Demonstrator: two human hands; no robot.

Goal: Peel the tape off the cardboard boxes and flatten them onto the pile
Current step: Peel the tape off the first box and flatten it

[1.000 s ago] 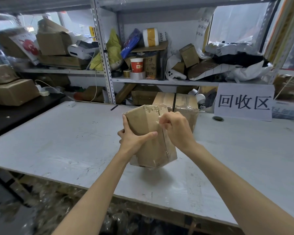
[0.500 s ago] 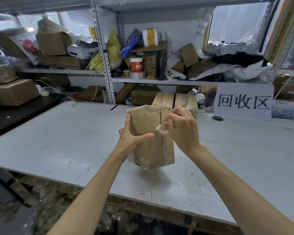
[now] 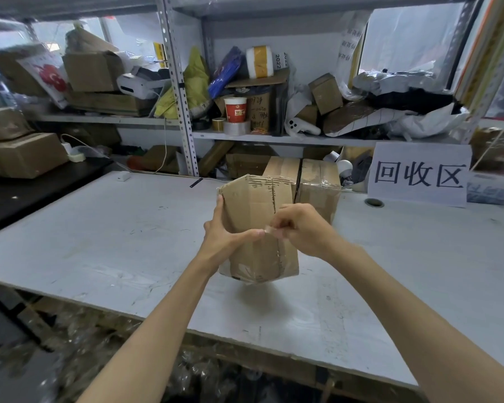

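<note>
Early stage: one box mid-peel, nothing flattened in view.
Centre frame, box [image 3: 253, 216] held clear of the surface [image 3: 99, 242]: left hand [image 3: 221, 237] grips its side, right hand [image 3: 303, 231] pinches the tape [image 3: 269, 229] end at the seam. Two taped boxes [image 3: 317, 184] wait just behind; no pile seen.

White table [image 3: 99, 242], sign with black characters [image 3: 419, 174], red cup [image 3: 235, 109] on metal shelf [image 3: 274, 139]
</note>
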